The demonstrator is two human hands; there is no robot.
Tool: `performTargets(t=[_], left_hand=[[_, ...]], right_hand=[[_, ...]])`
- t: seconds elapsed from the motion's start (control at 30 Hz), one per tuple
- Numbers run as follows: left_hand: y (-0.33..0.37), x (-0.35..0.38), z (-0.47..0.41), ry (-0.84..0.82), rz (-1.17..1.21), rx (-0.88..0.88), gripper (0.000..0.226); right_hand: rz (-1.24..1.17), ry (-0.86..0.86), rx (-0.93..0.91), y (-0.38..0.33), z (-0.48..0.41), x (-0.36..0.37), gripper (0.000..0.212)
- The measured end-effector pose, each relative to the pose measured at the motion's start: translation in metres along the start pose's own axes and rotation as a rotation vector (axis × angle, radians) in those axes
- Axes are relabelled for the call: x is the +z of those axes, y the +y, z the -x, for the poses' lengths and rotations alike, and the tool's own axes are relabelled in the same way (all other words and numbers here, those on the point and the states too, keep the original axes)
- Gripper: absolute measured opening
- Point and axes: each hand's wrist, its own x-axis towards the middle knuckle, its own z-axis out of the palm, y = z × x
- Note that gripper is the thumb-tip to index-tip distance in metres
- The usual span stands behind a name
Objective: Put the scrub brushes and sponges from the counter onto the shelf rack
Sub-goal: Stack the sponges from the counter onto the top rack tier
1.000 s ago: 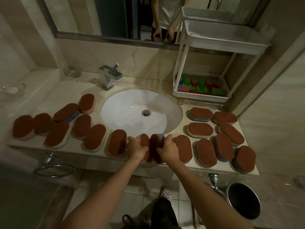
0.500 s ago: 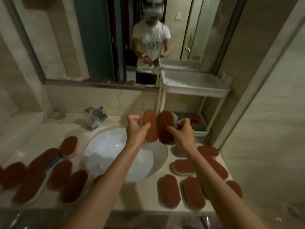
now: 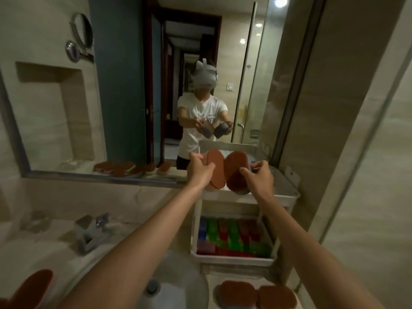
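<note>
Two sponges are held on edge over the top tray (image 3: 287, 188) of the shelf rack: left sponge (image 3: 215, 169) is pinched by the left hand (image 3: 200, 172), right sponge (image 3: 236, 172) by the right hand (image 3: 259, 178). Both are touching, near the tray's front rim. Risk: released tilted, one could be tipped off the rim into the sink (image 3: 185, 291). More sponges (image 3: 256, 295) are left on the counter.

Both bare arms reach far forward and upward, nearly straight, forearms running from the near bottom edge toward the middle. The left hand (image 3: 200, 172) is raised with the wrist slightly bent, its fingers and thumb curled closed in a grip. The right hand (image 3: 259, 178), level with it and just to its right, is likewise curled closed, thumb pointing left.
</note>
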Motion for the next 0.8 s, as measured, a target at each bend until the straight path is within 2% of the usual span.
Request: performTargets(t=[0.17,0.23,0.33,0.43,0.67,0.8], left_hand=[[-0.013,0.032,-0.039,-0.057,-0.167,-0.040,0.026],[-0.022,0.042,-0.048,-0.071,-0.361,0.037,0.016],[-0.035,0.042,-0.053,-0.053,-0.555,0.209,0.028],[-0.039,0.036,-0.054,-0.176,-0.694,0.329,0.043],[-0.039,0.030,-0.058,-0.363,-0.789,0.310,0.022],[-0.039,0.026,-0.069,-0.429,-0.904,0.306,0.036]], right_hand=[[0.080,-0.041,0.118,0.025,-0.046,0.012,0.017],[0.318,-0.124,0.106,0.042,-0.057,0.015,0.027],[0.570,-0.150,0.008,0.060,-0.064,0.012,0.035],[0.597,-0.196,-0.064,0.063,-0.071,0.011,0.026],[0.605,-0.275,-0.106,0.060,-0.078,0.016,0.024],[0.668,-0.304,-0.142,0.060,-0.084,0.022,0.027]])
